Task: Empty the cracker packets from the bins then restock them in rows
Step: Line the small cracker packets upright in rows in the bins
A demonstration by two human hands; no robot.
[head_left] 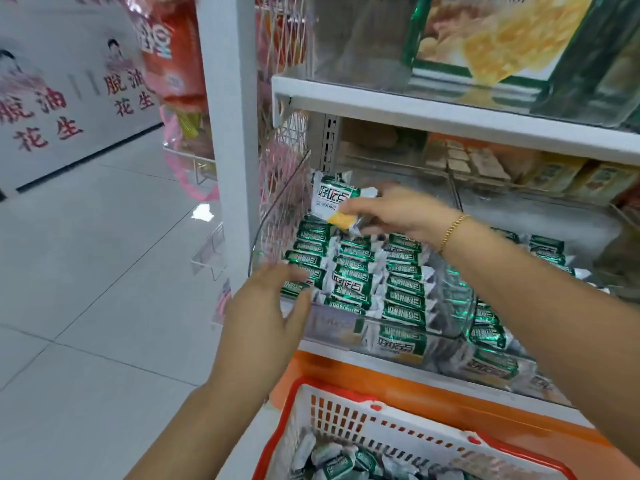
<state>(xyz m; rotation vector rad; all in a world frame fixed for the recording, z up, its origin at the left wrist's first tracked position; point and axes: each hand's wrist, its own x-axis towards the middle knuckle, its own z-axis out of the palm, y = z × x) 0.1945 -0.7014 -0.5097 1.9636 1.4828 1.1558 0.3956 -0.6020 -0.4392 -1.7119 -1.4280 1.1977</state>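
Green-and-white cracker packets [360,278] lie in close rows inside the clear bin [332,323], filling its left part from the front wall toward the back, with more packets lying in its right part. Over the back of the bin the right hand [398,213], a gold bracelet [452,233] on its wrist, pinches a single packet [332,199] between thumb and fingers, above the rows. The left hand [266,306] is at the bin's front left corner with fingers spread over the nearest packets, too blurred to tell whether it grips one, and below the bin's front stands an orange-rimmed white basket [346,414] with more packets inside.
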